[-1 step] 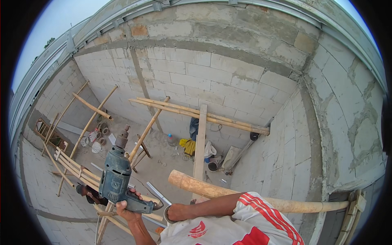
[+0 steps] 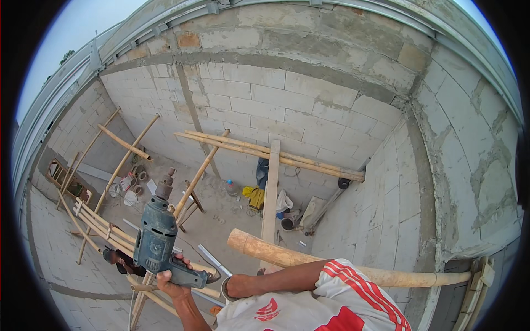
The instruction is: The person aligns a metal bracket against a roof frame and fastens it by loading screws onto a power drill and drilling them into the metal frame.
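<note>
My left hand [image 2: 172, 282] grips the handle of a dark blue-grey power drill [image 2: 157, 231], whose chuck points up and away from me. My right hand [image 2: 240, 286], low in the centre beside the drill's rear, is closed on a curved metal piece [image 2: 225, 287]. A silver metal bar [image 2: 212, 259] sticks up just beyond that hand. A thick bamboo pole [image 2: 248, 243] runs from there to the right edge, partly behind my right arm.
Bamboo scaffolding [image 2: 132, 149] and a wooden plank [image 2: 270, 193] span the space below between block walls [image 2: 303, 94]. A person in dark clothing [image 2: 124, 265] is lower left. Yellow cloth [image 2: 254, 197], buckets [image 2: 288, 223] and a clear bottle [image 2: 231, 189] lie on the floor [image 2: 221, 231].
</note>
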Demonstrator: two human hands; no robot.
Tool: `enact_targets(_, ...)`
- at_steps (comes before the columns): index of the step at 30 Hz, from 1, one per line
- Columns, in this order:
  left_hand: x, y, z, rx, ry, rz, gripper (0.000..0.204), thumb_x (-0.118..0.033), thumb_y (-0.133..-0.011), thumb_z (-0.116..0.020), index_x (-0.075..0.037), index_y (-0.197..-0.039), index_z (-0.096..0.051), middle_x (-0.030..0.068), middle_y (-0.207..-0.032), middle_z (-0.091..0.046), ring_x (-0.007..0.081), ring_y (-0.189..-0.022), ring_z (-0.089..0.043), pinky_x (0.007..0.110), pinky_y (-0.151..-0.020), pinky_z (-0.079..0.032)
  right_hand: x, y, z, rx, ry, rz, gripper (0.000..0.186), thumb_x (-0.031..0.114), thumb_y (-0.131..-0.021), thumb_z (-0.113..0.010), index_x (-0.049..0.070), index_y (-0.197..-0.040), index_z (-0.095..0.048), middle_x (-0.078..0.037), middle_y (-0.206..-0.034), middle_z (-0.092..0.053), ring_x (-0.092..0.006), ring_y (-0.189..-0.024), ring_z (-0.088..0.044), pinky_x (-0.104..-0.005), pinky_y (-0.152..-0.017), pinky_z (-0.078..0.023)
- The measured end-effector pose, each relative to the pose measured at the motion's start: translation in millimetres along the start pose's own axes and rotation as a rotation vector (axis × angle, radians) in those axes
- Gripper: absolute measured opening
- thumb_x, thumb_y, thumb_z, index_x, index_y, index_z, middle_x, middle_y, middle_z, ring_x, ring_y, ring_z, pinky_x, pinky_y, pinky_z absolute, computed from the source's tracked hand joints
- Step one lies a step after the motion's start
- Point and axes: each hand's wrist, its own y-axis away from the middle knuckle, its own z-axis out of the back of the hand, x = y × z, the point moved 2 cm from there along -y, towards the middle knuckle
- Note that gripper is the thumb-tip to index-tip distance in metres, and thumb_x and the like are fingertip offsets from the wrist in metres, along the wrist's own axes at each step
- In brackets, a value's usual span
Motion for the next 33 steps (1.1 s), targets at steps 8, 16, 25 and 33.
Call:
enact_targets(8,0,-4,-7,0.005,-0.003,0.041,0.067,-0.029,-0.060,-0.062,0.008,-0.115,-0.054,0.0209,-0.094,-0.063,0.0330,-0.078,-0.066,0.042,-0.066,-0.058,-3,1,2,0.017,-0.045,-0.041,0.008,0.009,-0.075,-0.065,0.006,-0.076,-0.072,-0.011,-0.079,-0.071,-0.0258,-0.078,-0.071,-0.0373,-0.067,-0.057)
enact_targets(16,8,2,-4,0.072,0.107,0.042,0.067,-0.018,-0.061,-0.061,0.008,-0.122,-0.052,0.0254,-0.097,-0.065,0.0355,-0.079,-0.069,0.042,-0.065,-0.060,0,15,27,0.038,-0.023,0.041,0.008,0.008,-0.076,-0.064,0.007,-0.076,-0.071,-0.010,-0.078,-0.071,-0.0233,-0.078,-0.071,-0.0349,-0.066,-0.057)
enact_targets(25,3,14,-11,0.067,0.079,0.005,0.062,-0.016,-0.065,-0.061,0.007,-0.122,-0.053,0.0226,-0.097,-0.066,0.0311,-0.080,-0.069,0.038,-0.065,-0.059,6,19,53,0.103,-0.086,0.058,0.011,0.005,-0.077,-0.059,-0.001,-0.079,-0.068,-0.019,-0.080,-0.066,-0.0319,-0.080,-0.069,-0.0397,-0.066,-0.056)
enact_targets(33,3,3,3,0.042,0.107,0.061,0.067,-0.022,-0.063,-0.061,0.009,-0.121,-0.052,0.0238,-0.100,-0.065,0.0342,-0.083,-0.069,0.041,-0.070,-0.060,-1,11,40,-0.039,-0.212,-0.034,0.016,0.008,-0.081,-0.056,-0.002,-0.093,-0.061,-0.019,-0.088,-0.065,-0.0321,-0.079,-0.069,-0.0408,-0.065,-0.056)
